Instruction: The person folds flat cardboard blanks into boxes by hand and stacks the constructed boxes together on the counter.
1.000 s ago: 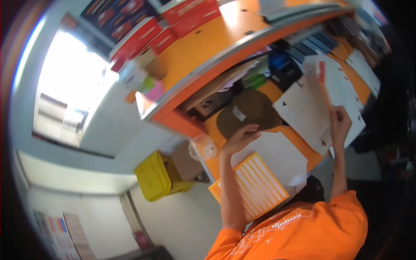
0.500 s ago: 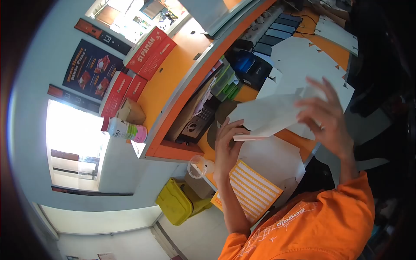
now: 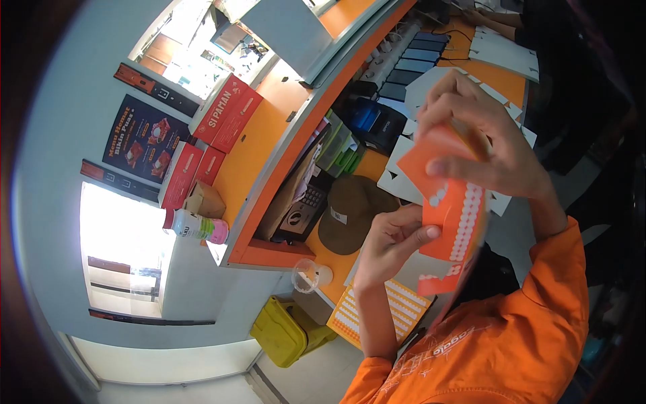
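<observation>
I hold an orange printed cardboard box blank [image 3: 441, 232] with rows of white shapes, partly folded and blurred by motion. My left hand [image 3: 393, 246] pinches its left edge, the thumb lying on the orange face. My right hand [image 3: 484, 135] grips the upper part, with the thumb on a folded orange flap [image 3: 437, 155] and the fingers curled over the top. White flat cardboard blanks [image 3: 397, 172] lie on the table behind it. Below my left wrist lies a yellow-and-white patterned sheet [image 3: 346, 316].
A brown cap [image 3: 350, 219], a clear plastic cup [image 3: 306, 276] and a dark printer-like device [image 3: 377, 124] sit on the table. Several phones [image 3: 420, 54] lie in a row farther back. Red boxes [image 3: 225, 114] and a bottle [image 3: 195, 225] stand on the shelf. Another person's hands [image 3: 488, 20] are at the far end.
The blank has turned from its white side to its orange printed side and come nearer my body. My right hand has closed on its upper part. The cap is now more exposed.
</observation>
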`<state>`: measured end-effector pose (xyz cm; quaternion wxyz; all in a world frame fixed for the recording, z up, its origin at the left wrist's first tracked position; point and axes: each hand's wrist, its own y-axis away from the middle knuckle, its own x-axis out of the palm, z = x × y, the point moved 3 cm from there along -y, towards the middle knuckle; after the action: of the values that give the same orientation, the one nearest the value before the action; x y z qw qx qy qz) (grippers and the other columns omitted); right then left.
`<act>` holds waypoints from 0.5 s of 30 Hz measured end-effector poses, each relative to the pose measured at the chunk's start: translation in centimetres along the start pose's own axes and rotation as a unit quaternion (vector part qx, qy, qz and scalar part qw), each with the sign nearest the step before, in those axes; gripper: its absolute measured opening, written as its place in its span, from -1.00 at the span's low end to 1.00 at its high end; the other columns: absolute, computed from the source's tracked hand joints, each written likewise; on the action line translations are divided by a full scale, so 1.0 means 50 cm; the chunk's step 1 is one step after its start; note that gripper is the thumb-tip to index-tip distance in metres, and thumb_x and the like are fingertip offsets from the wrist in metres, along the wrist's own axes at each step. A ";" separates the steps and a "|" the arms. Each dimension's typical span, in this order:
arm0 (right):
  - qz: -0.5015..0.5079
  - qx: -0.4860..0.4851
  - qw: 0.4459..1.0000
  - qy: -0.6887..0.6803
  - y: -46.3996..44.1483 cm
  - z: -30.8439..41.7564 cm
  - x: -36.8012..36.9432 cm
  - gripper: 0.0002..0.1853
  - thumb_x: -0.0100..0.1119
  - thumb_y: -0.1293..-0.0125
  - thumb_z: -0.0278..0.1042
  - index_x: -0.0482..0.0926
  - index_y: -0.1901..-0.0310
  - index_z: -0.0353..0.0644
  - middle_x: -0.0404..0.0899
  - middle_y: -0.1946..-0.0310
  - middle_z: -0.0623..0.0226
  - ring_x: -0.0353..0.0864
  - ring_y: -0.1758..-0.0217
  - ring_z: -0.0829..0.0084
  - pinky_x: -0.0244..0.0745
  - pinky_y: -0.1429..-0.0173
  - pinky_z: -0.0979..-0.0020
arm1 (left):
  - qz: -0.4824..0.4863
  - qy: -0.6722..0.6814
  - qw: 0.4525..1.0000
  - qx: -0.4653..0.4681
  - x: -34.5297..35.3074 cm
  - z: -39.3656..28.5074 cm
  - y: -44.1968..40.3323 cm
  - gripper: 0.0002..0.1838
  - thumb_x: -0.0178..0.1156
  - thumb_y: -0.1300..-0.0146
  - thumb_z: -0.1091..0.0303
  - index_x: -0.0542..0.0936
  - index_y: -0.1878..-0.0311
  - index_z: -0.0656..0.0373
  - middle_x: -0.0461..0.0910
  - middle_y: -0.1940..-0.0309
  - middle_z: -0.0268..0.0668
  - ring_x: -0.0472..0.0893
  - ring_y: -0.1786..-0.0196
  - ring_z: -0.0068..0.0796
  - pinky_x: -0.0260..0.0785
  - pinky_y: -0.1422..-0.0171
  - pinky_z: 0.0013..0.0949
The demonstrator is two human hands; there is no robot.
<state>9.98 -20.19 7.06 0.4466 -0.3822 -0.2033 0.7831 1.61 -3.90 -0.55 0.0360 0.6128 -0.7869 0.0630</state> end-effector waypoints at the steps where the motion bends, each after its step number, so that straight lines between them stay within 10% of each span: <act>1: 0.021 0.003 0.999 -0.030 -0.003 0.003 0.000 -0.74 0.34 -0.02 -0.23 0.57 0.27 -0.11 0.38 0.11 0.29 0.40 -0.04 0.41 0.29 -0.10 0.35 | 0.010 0.003 1.000 -0.020 -0.010 0.003 0.002 -0.75 0.23 -0.22 0.44 0.57 0.08 0.38 0.62 0.30 -0.35 0.50 0.29 -0.74 0.33 0.25 -0.60; 4: 0.050 -0.045 0.996 -0.050 -0.013 0.015 0.004 -0.72 0.37 0.01 -0.28 0.53 0.27 -0.14 0.39 0.12 0.31 0.41 -0.03 0.42 0.29 -0.12 0.37 | -0.001 0.009 0.999 -0.031 -0.006 -0.011 0.011 -0.77 0.18 -0.27 0.42 0.56 0.09 0.38 0.60 0.26 -0.35 0.50 0.27 -0.74 0.34 0.23 -0.61; 10: -0.230 -0.125 0.960 -0.101 -0.013 0.013 0.003 -0.60 0.34 0.04 -0.55 0.46 0.11 -0.30 0.43 0.09 0.26 0.43 -0.02 0.46 0.28 -0.15 0.44 | -0.056 0.032 0.998 0.006 -0.034 -0.017 0.015 -0.75 0.12 -0.30 0.40 0.52 0.03 0.36 0.59 0.23 -0.34 0.51 0.25 -0.73 0.35 0.21 -0.63; 15: -0.065 0.037 0.995 -0.062 -0.025 0.039 0.026 -0.52 0.30 0.06 -0.46 0.42 0.04 -0.28 0.43 0.06 0.22 0.42 -0.05 0.40 0.25 -0.17 0.44 | -0.019 0.029 0.999 0.016 -0.049 -0.035 0.027 -0.72 0.11 -0.30 0.37 0.51 0.01 0.33 0.59 0.23 -0.36 0.50 0.19 -0.70 0.38 0.12 -0.57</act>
<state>8.72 -18.42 8.56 0.4966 -0.3016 -0.2256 0.7820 0.85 -0.95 0.78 0.0498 0.6264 -0.7724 0.0928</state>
